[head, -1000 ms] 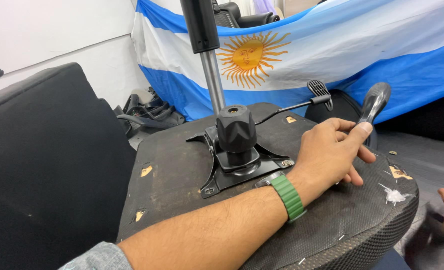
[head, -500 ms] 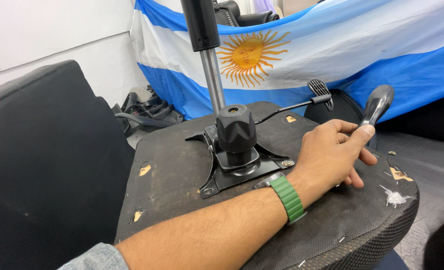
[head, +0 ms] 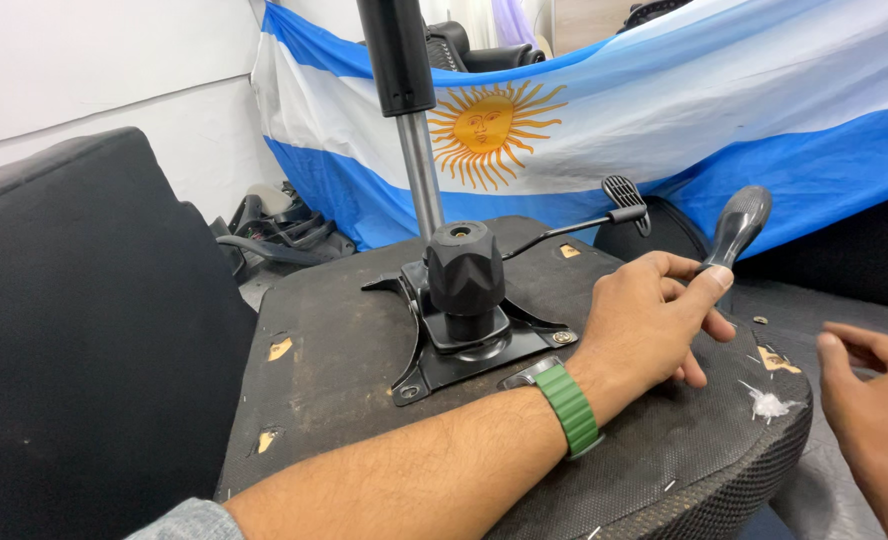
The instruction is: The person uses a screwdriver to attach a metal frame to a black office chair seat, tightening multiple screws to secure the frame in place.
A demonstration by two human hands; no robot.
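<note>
At the bottom edge, left of centre: a grey sleeve [head: 189,522], then a bare forearm running up and to the right, with a green band [head: 570,408] at the wrist. Belongs to the left hand [head: 649,325], right of centre, lying palm down on the seat [head: 344,340]. Pinches the lower end of the handle [head: 742,222] between thumb and index finger; other fingers curled loosely against the rough black surface.

At the lower right edge: the right hand [head: 869,400], cut by the frame, fingers loosely spread and a little bent, holding nothing. Hovers just off the seat rim, near a white scrap [head: 769,403]; cannot tell if touching anything.

Handle: dark grey, rounded, in the right-centre of the frame. Rises above and to the right of the left hand, long axis tilted up and to the right. What sits under its lower end: hidden by the fingers. Left hand on it already; right hand lower and further right, apart from it.

In the centre of the frame: a black plate [head: 524,350] screwed on the seat, with a chunky knob [head: 464,265] on top, just left of the left hand. Thin lever [head: 574,228] going from it to the right, ending in a flat paddle. Metal column [head: 419,170] standing upright to the top edge.

On the left side: a big black cushion [head: 84,330]. Farthest, across the top: a blue and white flag [head: 764,110] with a yellow sun.
</note>
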